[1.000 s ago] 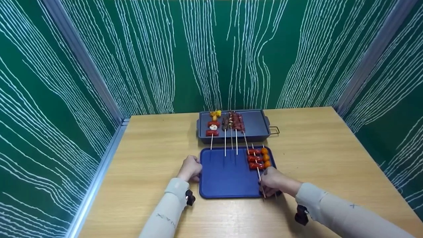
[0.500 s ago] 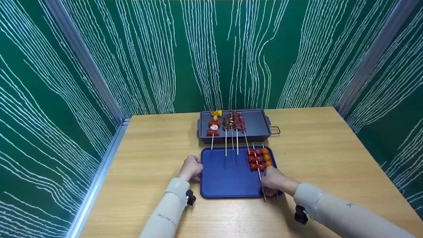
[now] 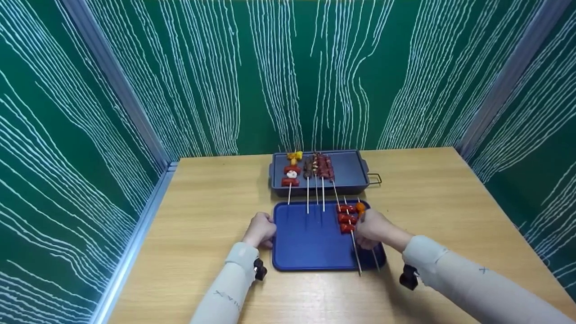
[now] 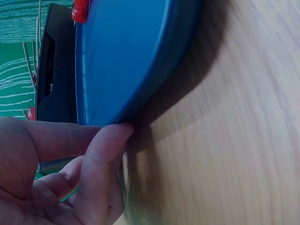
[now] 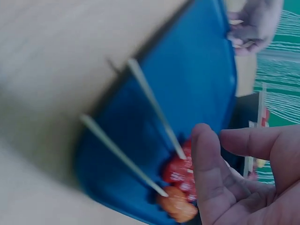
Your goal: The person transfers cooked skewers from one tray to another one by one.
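Observation:
My left hand [image 3: 261,228] pinches the left rim of a blue tray [image 3: 310,247] between thumb and forefinger; the left wrist view shows the fingertips on the tray's rim [image 4: 101,119]. On the tray's right side lie a skewer of red sausage pieces [image 3: 346,219] and, beside it, a skewer of orange balls [image 3: 360,208]. Over these hovers my right hand [image 3: 375,227], hiding the lower orange balls in the head view. In the right wrist view its thumb and forefinger are apart with nothing between them, and the bare sticks [image 5: 124,157] reach past the tray's front edge.
Behind the tray stands a dark grill pan [image 3: 351,168] with a wire handle [image 3: 374,178] on its right. Several skewers lie on it: a mixed vegetable one [image 3: 291,173] at the left and meat ones [image 3: 323,166] mid-pan, sticks jutting toward the tray. Green walls surround the wooden table [image 3: 202,202].
My right hand has left the skewer stick near the tray's front edge and moved up and away from me, over the orange balls. The left hand stays on the tray rim.

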The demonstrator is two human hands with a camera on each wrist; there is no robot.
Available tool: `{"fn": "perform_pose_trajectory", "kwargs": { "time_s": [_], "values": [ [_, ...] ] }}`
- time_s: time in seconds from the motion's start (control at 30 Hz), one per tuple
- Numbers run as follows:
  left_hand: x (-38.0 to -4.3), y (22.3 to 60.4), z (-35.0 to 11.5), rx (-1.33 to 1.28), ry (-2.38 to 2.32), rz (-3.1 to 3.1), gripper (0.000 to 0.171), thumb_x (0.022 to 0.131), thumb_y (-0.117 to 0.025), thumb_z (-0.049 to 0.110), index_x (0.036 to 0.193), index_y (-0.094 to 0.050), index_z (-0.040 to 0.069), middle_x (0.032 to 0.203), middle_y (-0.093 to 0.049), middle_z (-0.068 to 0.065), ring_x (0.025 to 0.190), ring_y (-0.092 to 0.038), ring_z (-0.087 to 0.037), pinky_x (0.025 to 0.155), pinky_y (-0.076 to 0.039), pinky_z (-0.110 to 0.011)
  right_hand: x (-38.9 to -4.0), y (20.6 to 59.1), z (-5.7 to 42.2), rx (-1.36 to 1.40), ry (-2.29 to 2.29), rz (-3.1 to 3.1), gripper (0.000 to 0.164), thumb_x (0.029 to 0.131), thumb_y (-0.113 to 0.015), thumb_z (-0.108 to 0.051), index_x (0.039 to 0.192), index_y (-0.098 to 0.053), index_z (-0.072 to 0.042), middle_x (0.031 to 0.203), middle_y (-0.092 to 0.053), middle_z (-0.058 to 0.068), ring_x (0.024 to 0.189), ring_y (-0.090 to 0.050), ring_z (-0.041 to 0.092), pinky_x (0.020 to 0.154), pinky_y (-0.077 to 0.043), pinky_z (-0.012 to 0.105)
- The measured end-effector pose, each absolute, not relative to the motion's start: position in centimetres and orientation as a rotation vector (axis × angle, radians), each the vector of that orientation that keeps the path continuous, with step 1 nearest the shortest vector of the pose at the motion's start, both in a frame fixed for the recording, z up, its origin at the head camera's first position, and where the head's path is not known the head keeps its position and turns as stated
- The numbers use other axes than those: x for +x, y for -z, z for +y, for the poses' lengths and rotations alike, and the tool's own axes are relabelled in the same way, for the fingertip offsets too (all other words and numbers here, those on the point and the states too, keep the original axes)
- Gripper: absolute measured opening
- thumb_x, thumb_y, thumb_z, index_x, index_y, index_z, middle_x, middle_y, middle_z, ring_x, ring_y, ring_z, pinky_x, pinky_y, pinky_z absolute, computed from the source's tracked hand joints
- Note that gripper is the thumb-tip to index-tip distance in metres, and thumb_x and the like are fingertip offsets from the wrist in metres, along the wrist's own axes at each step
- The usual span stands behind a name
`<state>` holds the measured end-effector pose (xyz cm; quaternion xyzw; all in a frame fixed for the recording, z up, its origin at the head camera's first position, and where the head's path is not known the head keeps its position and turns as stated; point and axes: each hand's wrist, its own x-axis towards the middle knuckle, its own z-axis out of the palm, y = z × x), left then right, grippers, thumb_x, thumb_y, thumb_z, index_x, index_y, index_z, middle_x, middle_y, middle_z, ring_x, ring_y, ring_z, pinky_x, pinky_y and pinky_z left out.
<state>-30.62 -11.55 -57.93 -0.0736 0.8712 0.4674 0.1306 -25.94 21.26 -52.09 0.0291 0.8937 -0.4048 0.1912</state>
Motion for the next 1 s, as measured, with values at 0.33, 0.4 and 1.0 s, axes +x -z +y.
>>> {"fn": "perform_pose_trajectory", "kwargs": {
  "time_s": [0.33, 0.4, 1.0],
  "values": [
    [-30.4, 58.2, -11.6, -0.202, -1.341, 2.539, 0.028, 0.092, -0.046, -0.002, 0.071, -0.041, 0.015, 0.069, -0.052, -0.004, 0.038, -0.057, -0.015, 0.035, -0.056, -0.027, -28.1, 49.2, 20.8, 0.105, 1.311, 2.427, 0.017, 0.098, -0.055, 0.001, 0.086, -0.066, 0.002, 0.063, -0.066, 0.005, 0.052, -0.066, 0.012, 0.05, -0.064, 0.026],
    [-30.4, 58.1, -11.6, -0.208, -1.343, 2.537, 0.028, 0.092, -0.045, -0.003, 0.071, -0.04, 0.016, 0.069, -0.051, -0.004, 0.038, -0.058, -0.016, 0.035, -0.057, -0.028, -28.5, 48.9, 20.8, 0.103, 1.345, 2.408, 0.014, 0.096, -0.055, 0.002, 0.088, -0.066, 0.003, 0.063, -0.064, 0.004, 0.052, -0.064, 0.011, 0.048, -0.061, 0.024],
    [-30.7, 58.0, -11.5, -0.22, -1.366, 2.53, 0.026, 0.089, -0.045, -0.004, 0.072, -0.04, 0.016, 0.071, -0.052, -0.006, 0.037, -0.057, -0.016, 0.033, -0.055, -0.027, -32.6, 48.4, 20.4, 0.225, 1.598, 2.301, 0.006, 0.101, -0.057, 0.003, 0.104, -0.06, 0.007, 0.078, -0.061, 0.005, 0.054, -0.053, 0.007, 0.051, -0.058, 0.021]
  ]
}}
